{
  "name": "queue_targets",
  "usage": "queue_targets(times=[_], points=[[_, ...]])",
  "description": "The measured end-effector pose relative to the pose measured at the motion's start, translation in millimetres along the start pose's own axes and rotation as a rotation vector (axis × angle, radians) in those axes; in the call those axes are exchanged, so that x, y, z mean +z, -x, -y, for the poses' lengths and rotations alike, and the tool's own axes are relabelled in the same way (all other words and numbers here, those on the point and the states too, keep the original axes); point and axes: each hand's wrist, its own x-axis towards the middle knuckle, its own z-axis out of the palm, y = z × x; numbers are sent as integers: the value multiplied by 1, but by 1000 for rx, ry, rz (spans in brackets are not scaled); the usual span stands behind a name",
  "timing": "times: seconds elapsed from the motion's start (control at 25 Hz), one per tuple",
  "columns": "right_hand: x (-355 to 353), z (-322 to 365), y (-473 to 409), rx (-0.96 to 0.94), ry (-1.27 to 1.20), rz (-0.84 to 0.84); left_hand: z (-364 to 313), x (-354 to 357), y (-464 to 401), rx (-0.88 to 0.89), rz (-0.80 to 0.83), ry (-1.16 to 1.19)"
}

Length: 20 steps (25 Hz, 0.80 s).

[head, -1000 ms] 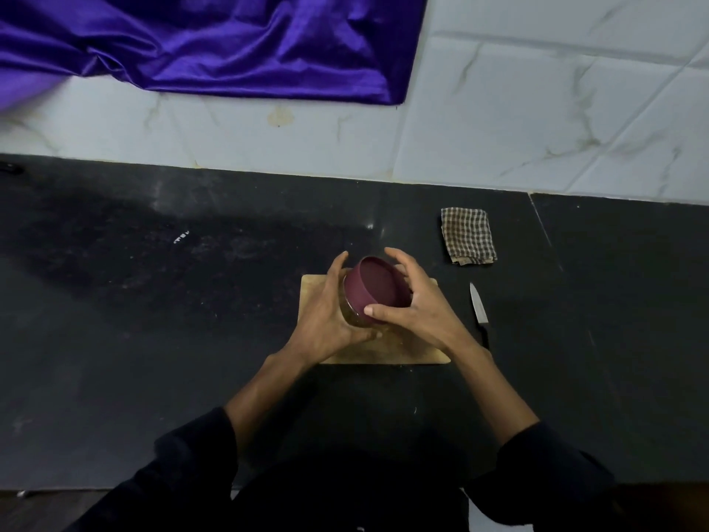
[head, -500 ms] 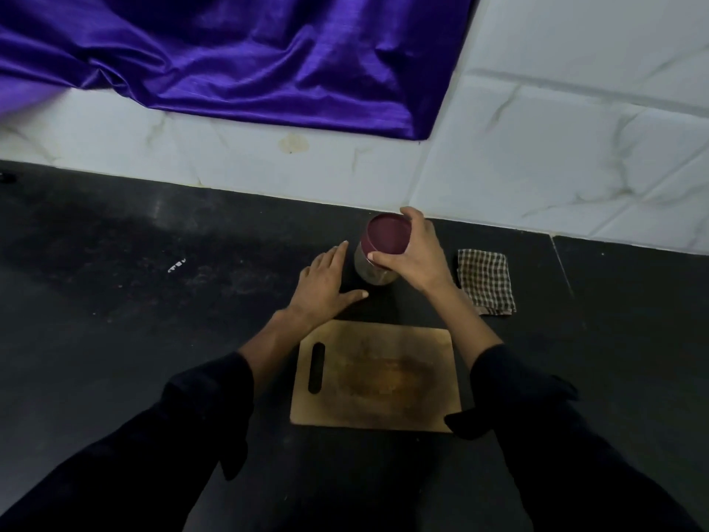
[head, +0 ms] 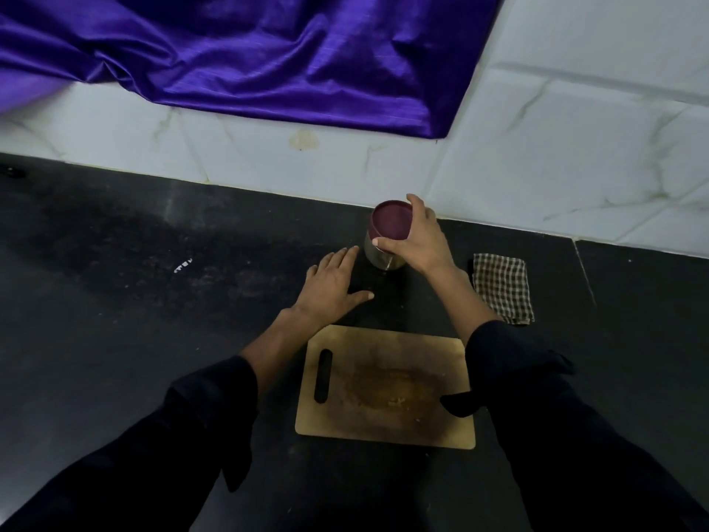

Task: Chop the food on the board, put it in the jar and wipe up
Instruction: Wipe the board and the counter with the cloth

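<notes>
The jar [head: 380, 255], glass with a maroon lid [head: 391, 220], stands on the black counter beyond the board, close to the wall. My right hand [head: 416, 240] grips it by the lid from the right. My left hand [head: 332, 286] rests flat on the counter just left of the jar, fingers straight. The wooden chopping board [head: 383, 385] lies nearer to me, with a brownish stain and a few crumbs in its middle. A checked cloth [head: 502, 286] lies folded to the right of the jar. The knife is hidden behind my right sleeve.
The white tiled wall [head: 575, 147] rises behind the black counter [head: 134, 301]. A purple satin cloth [head: 249, 51] hangs over the wall at the upper left. A small white scrap [head: 183, 266] lies on the counter to the left.
The jar went from above the board to the counter behind it, held by my right hand. My left hand let go of it and now lies flat beside it.
</notes>
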Motion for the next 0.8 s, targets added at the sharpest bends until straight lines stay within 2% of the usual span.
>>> queue_targets(times=[0.12,0.24,0.32,0.48,0.6,0.8], points=[[-10,-6,22,-12,-65,-38,-8,-2,22,11,-1,13],[-19,-25,62,-33,-114,-82,-23,4,46,111,-104,30],[-27,-45,89,6,-125,-54,-40,12,56,201,-185,5],[-47,-102,132,53,-155,-11,-88,35,49,261,-218,-8],[-74,-147,147,112,-180,-68,-128,55,27,288,-182,-14],[-109,-212,138,238,-228,-126,-179,81,-9,204,4,-200]])
